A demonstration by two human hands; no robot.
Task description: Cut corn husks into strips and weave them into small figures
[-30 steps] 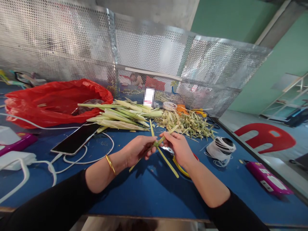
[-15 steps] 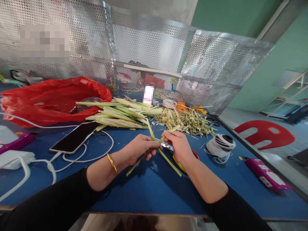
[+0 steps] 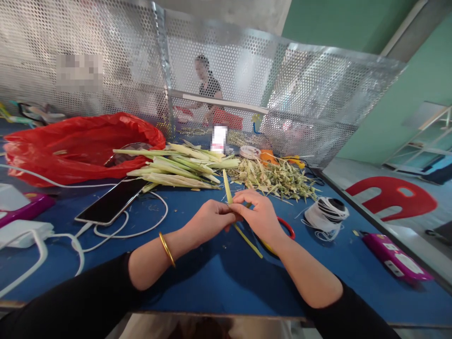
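Note:
My left hand (image 3: 214, 219) and my right hand (image 3: 257, 212) meet above the table, their fingertips pinched together on narrow pale-green leaf strips (image 3: 249, 241). One end sticks up beyond my fingers and another slants down toward me; the crossing itself is hidden by the fingers. Under my right hand lie scissors (image 3: 288, 228) with a red and yellow handle, partly covered by the hand. Just beyond is a pile of long pale-green leaves (image 3: 180, 167), with a heap of small dried clippings (image 3: 278, 179) to its right.
A red plastic bag (image 3: 67, 150) and a charging phone (image 3: 111, 202) with white cables lie on the left. To the right are a spool of white cord (image 3: 323, 216) and a purple power strip (image 3: 395, 259). A perforated metal screen (image 3: 226, 66) stands behind, with a person (image 3: 210, 87) beyond it.
My hands have drawn together, and my right fingers now press at the crossing of the strips. The strip end that pointed down-left is out of sight. A person has appeared behind the screen.

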